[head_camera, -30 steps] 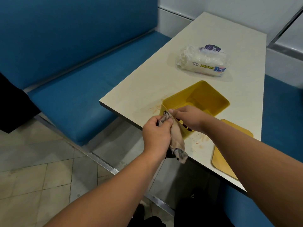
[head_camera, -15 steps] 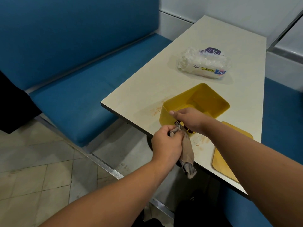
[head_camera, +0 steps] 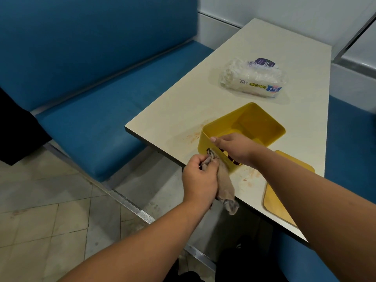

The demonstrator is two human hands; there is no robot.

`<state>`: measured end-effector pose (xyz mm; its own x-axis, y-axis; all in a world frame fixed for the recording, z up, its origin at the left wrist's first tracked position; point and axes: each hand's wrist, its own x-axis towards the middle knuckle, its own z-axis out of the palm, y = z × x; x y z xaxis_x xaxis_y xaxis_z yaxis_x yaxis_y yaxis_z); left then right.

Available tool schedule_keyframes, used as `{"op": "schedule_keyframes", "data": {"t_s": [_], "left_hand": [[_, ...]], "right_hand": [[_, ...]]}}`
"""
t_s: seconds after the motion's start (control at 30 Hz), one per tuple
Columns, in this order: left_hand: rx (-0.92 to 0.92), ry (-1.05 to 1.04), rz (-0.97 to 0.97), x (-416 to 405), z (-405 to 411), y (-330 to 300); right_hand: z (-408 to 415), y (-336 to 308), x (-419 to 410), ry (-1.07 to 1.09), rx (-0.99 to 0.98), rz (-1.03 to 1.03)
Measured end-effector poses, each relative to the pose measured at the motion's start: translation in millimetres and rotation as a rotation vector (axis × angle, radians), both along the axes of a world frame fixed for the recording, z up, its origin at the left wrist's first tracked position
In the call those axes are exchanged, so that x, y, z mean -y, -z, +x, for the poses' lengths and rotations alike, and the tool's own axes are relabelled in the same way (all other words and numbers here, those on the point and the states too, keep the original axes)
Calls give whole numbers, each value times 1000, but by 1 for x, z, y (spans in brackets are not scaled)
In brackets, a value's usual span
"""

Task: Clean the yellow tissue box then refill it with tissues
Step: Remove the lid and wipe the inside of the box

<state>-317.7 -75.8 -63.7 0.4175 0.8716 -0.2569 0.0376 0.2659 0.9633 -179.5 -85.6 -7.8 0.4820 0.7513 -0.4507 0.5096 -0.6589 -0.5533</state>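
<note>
1. Holding a rag (head_camera: 223, 184), the left hand (head_camera: 198, 180) was nearest, its fingers curled tight round the bunched top. The rag was soft and floppy and hung down past the bench (head_camera: 183, 110) edge. It looked best held in a bunch, like that, so it could not slip out.

2. The top of the rag touched the near side of the yellow tissue box (head_camera: 242, 131), beside some dark marks on that wall.

3. The right hand (head_camera: 234, 148) lay over the near rim of the box, with its fingers bent over the edge to keep the box from sliding.

4. The box stood open and empty near the bench's front corner. It looked like hard, smooth plastic, so it was likely light and a bit slippery. The rim was probably a good place to hold it.

5. The flat yellow lid (head_camera: 284, 188) lay on the bench just beside the box, on the right.

6. Reddish smears showed on the bench around the box.

7. Farthest off lay the pack of tissues (head_camera: 252, 80) in crinkly clear wrap. It looked soft and squashy, so a gentle hold round the middle would likely suit it.
</note>
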Motion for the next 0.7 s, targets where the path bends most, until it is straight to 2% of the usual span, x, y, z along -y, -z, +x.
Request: {"op": "schedule_keyframes", "data": {"t_s": [0.17, 0.33, 0.47, 0.6, 0.7], "left_hand": [[-50, 112, 18, 4, 8, 3], [-67, 73, 42, 4, 10, 1], [-184, 91, -4, 1, 9, 9], [-93, 45, 8, -3, 13, 1], [-175, 41, -19, -6, 11, 8]], "right_hand": [[-3, -2, 1, 1, 14, -8], [-3, -3, 0, 3, 18, -4], [-5, -3, 2, 4, 11, -4], [-3, -2, 2, -4, 25, -1], [-4, -3, 3, -9, 24, 5]]}}
